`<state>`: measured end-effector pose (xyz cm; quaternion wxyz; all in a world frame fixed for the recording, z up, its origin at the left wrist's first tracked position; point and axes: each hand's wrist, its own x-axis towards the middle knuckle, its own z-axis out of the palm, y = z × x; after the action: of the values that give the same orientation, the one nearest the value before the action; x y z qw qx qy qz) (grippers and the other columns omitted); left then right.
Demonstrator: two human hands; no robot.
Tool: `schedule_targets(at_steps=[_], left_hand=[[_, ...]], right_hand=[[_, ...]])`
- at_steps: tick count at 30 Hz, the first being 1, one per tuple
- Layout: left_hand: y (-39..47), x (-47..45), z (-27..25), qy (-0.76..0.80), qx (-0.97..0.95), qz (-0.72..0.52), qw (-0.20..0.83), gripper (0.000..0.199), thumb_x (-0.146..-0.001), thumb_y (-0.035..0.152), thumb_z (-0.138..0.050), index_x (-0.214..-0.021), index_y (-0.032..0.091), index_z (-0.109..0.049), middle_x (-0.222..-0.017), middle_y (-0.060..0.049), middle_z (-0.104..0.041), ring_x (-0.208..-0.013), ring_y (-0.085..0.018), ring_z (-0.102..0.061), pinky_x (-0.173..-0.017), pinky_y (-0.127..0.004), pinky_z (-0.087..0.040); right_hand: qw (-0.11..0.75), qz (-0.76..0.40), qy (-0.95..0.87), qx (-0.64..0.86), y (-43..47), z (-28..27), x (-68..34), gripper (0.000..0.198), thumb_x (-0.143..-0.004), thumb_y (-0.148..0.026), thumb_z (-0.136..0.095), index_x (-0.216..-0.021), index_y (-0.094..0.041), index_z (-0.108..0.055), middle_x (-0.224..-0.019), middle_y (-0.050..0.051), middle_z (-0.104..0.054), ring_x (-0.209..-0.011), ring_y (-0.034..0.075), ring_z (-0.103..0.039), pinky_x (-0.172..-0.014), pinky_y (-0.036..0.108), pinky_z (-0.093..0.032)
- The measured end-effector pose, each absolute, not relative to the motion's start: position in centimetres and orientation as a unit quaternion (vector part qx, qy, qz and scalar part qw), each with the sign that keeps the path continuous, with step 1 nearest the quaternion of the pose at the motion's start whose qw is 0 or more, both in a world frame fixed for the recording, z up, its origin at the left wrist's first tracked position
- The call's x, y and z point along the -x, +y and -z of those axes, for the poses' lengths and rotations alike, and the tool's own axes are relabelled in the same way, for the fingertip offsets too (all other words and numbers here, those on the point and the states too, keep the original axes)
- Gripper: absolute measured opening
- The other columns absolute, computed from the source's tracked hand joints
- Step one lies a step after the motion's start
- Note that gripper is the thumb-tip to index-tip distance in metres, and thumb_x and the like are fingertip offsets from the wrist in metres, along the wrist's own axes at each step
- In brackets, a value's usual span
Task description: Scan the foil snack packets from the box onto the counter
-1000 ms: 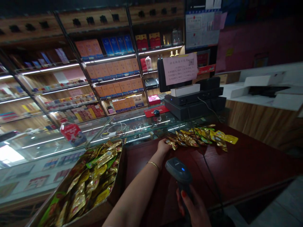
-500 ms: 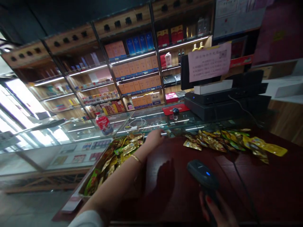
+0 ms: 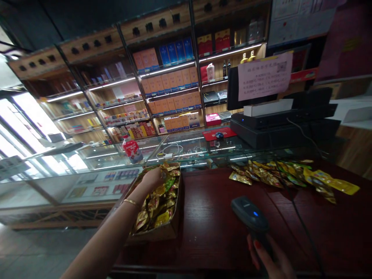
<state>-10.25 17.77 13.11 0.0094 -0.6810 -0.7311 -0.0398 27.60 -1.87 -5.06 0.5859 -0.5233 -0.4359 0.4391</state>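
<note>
My left hand (image 3: 153, 180) reaches over the cardboard box (image 3: 176, 223) on the counter, down at the shiny snack packets (image 3: 154, 203) inside it. Its fingertips are hidden, so whether they hold a packet does not show. My right hand (image 3: 269, 255) is wrapped round the handle of a dark barcode scanner (image 3: 250, 213), whose blue light is lit. The scanner is held above the brown counter at the lower right. A row of gold, yellow and green snack packets (image 3: 261, 172) lies beyond the scanner, apart from both hands.
A black cable (image 3: 302, 217) crosses the counter (image 3: 203, 217) on the right. Behind stand a glass display case (image 3: 192, 155), a bottle with a red label (image 3: 132, 149), a red mouse pad (image 3: 209, 134) and a cash register (image 3: 285, 128) bearing a paper notice (image 3: 264, 77). Stocked shelves line the wall.
My left hand has moved left from the bare counter beside the box to the packets inside it. The right hand keeps the scanner in nearly the same place. The view has shifted slightly.
</note>
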Motion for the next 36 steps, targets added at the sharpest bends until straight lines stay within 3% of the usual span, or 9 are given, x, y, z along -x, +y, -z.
schedule_targets(at_steps=[4, 7, 9, 14, 18, 23, 36], left_hand=[[15.2, 5.2, -14.9, -0.667, 0.701, 0.253, -0.008, 0.03, -0.082, 0.029, -0.069, -0.11, 0.021, -0.07, -0.1, -0.006, -0.075, -0.098, -0.025, -0.067, -0.086, -0.029, -0.049], [13.9, -2.2, -13.1, -0.541, 0.692, 0.42, -0.228, 0.033, -0.087, 0.036, -0.064, -0.114, 0.019, -0.069, -0.096, -0.004, -0.074, -0.083, -0.019, -0.067, -0.076, -0.025, -0.051], [13.7, -7.2, -10.1, -0.478, 0.633, 0.461, -0.399, 0.035, -0.084, 0.036, -0.068, -0.112, 0.016, -0.068, -0.092, -0.006, -0.074, -0.077, -0.017, -0.066, -0.071, -0.024, -0.051], [15.4, -12.7, -2.5, -0.445, 0.5, 0.513, -0.537, 0.035, -0.073, 0.025, -0.07, -0.106, 0.017, -0.067, -0.09, -0.004, -0.073, -0.077, -0.016, -0.067, -0.071, -0.023, -0.051], [16.1, -11.8, -0.3, -0.425, 0.494, 0.512, -0.559, 0.04, -0.068, 0.016, -0.068, -0.108, 0.019, -0.064, -0.092, -0.003, -0.073, -0.079, -0.016, -0.068, -0.071, -0.023, -0.052], [16.1, -11.7, 0.4, -0.431, 0.536, 0.508, -0.518, 0.036, -0.065, 0.003, -0.068, -0.099, 0.017, -0.065, -0.094, -0.004, -0.075, -0.089, -0.016, -0.07, -0.08, -0.022, -0.052], [16.2, -11.7, 0.5, -0.45, 0.509, 0.503, -0.534, 0.04, -0.063, 0.005, -0.072, -0.101, 0.016, -0.07, -0.095, -0.006, -0.078, -0.089, -0.019, -0.072, -0.078, -0.024, -0.054]], right_hand=[[0.585, -0.448, -0.446, 0.508, -1.8, 5.3, -27.8, 0.051, -0.085, -0.071, -0.063, -0.08, -0.022, -0.072, -0.053, -0.001, -0.057, -0.05, 0.016, -0.051, -0.053, 0.027, -0.044], [0.584, -0.45, -0.439, 0.514, -1.7, 5.4, -27.8, 0.052, -0.083, -0.073, -0.064, -0.081, -0.021, -0.072, -0.055, 0.0, -0.059, -0.05, 0.016, -0.053, -0.051, 0.028, -0.044], [0.581, -0.451, -0.437, 0.517, -1.6, 5.3, -27.8, 0.054, -0.081, -0.075, -0.065, -0.079, -0.022, -0.071, -0.056, 0.0, -0.06, -0.051, 0.017, -0.053, -0.052, 0.028, -0.044], [0.576, -0.478, -0.414, 0.518, -1.4, 5.1, -27.7, 0.061, -0.078, -0.083, -0.061, -0.072, -0.022, -0.068, -0.051, -0.002, -0.051, -0.048, 0.015, -0.048, -0.051, 0.028, -0.04], [0.553, -0.516, -0.414, 0.506, -1.1, 4.9, -27.6, 0.067, -0.076, -0.087, -0.058, -0.071, -0.02, -0.066, -0.052, -0.003, -0.049, -0.046, 0.013, -0.043, -0.049, 0.027, -0.034], [0.584, -0.461, -0.393, 0.54, -1.4, 3.7, -26.7, 0.063, -0.079, -0.082, -0.06, -0.072, -0.02, -0.067, -0.052, -0.004, -0.049, -0.05, 0.013, -0.045, -0.054, 0.026, -0.036], [0.568, -0.479, -0.407, 0.531, -1.2, 4.4, -27.0, 0.06, -0.083, -0.08, -0.057, -0.075, -0.021, -0.064, -0.053, -0.004, -0.049, -0.05, 0.014, -0.046, -0.052, 0.026, -0.038]])
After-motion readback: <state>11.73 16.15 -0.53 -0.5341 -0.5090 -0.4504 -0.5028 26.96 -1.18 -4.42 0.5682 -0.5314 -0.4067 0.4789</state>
